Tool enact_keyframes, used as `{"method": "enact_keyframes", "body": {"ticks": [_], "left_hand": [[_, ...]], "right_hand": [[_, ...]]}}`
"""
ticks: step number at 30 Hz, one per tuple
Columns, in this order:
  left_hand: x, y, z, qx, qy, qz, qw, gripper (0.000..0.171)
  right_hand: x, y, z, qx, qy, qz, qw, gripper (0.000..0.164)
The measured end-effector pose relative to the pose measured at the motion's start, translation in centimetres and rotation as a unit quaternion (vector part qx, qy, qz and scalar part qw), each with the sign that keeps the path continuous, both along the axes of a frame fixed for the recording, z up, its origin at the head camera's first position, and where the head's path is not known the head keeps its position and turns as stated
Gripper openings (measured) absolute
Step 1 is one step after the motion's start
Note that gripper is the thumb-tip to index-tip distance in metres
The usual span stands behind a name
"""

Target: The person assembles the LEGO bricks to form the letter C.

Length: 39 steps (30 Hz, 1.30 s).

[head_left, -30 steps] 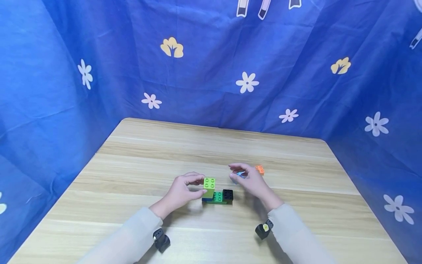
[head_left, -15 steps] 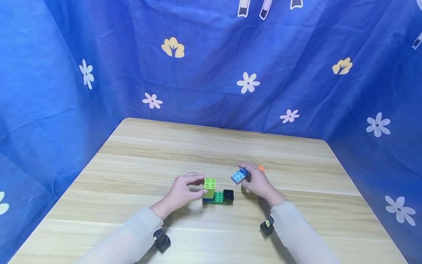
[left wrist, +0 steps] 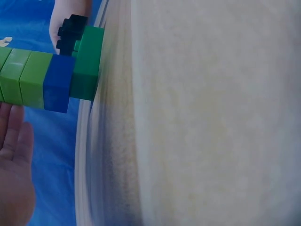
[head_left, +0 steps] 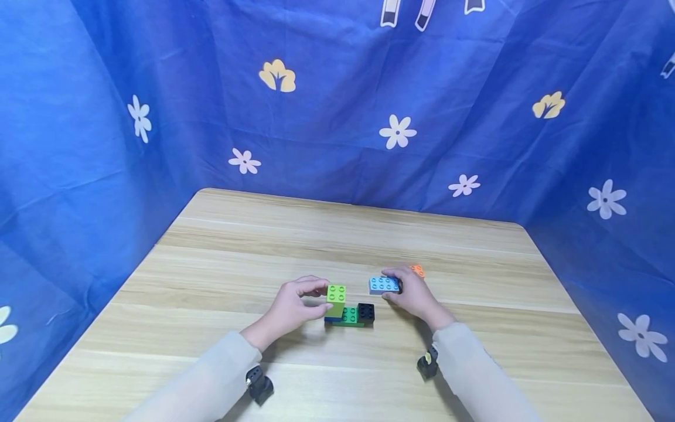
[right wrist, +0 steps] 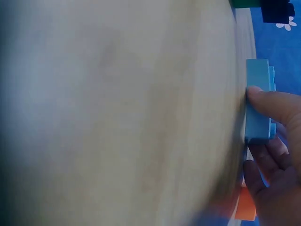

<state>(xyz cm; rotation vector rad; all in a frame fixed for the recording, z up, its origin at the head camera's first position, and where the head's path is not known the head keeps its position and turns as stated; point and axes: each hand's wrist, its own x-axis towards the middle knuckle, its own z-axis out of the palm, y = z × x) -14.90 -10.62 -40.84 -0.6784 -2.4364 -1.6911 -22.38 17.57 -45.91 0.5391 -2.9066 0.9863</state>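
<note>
A stack of lime-green bricks (head_left: 335,301) stands on a dark blue brick (left wrist: 58,84), which sits on a green brick (head_left: 349,316). A black brick (head_left: 365,312) is fixed at the green brick's right end. My left hand (head_left: 289,305) holds the lime-green stack between thumb and fingers. To the right, my right hand (head_left: 414,294) pinches a light blue brick (head_left: 381,285), whose studs face up in the head view. In the right wrist view the thumb presses on one long side of this light blue brick (right wrist: 257,115); its right end is partly covered.
An orange brick (head_left: 418,270) lies just behind the right hand, partly hidden by it. The wooden table (head_left: 253,234) reaches back to a blue patterned curtain (head_left: 327,117) on the far side and both flanks. Each wrist wears a small black camera.
My right hand has moved slightly right and turned the light blue brick; it was mostly hidden at first, then slanted, and now lies lengthwise left to right. My left hand stays on the stack.
</note>
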Motion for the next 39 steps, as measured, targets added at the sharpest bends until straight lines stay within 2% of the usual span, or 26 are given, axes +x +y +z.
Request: {"method": "enact_keyframes", "body": {"ticks": [4, 6, 7, 11, 15, 21, 26, 31, 39], "left_hand": [[-1.1, -0.3, -2.2, 0.005, 0.020, 0.001, 0.9998, 0.037], [-1.6, -0.5, -3.4, 0.008, 0.042, 0.001, 0.9991, 0.038], [-1.7, -0.5, -3.6, 0.010, 0.049, 0.001, 0.9987, 0.038], [-1.7, -0.6, -3.7, 0.013, 0.047, -0.001, 0.9988, 0.037], [-1.7, -0.5, -3.4, 0.011, 0.013, -0.003, 0.9999, 0.037], [-1.3, -0.3, -2.7, 0.002, -0.003, 0.003, 1.0000, 0.038], [-1.2, -0.2, -2.3, 0.001, 0.001, 0.005, 1.0000, 0.037], [-1.7, -0.4, -3.1, 0.000, 0.004, 0.005, 1.0000, 0.037], [-1.8, -0.6, -3.3, 0.001, 0.022, 0.001, 0.9998, 0.035]], "right_hand": [[0.1, 0.1, -0.3, -0.006, 0.011, 0.007, 1.000, 0.047], [0.2, 0.0, -0.2, -0.012, 0.011, 0.003, 1.000, 0.045], [0.2, 0.0, -0.2, -0.016, 0.011, 0.001, 1.000, 0.044], [0.4, -0.3, 0.1, -0.038, 0.009, -0.010, 0.999, 0.042], [0.6, -0.8, 0.8, -0.083, 0.010, -0.016, 0.996, 0.042], [1.0, -1.7, 2.2, -0.139, 0.048, 0.001, 0.989, 0.039], [1.9, -2.9, 3.6, -0.177, 0.074, 0.046, 0.980, 0.038], [2.9, -3.9, 4.8, -0.199, 0.076, 0.097, 0.972, 0.041], [3.6, -4.6, 5.7, -0.175, 0.082, 0.162, 0.968, 0.042]]}}
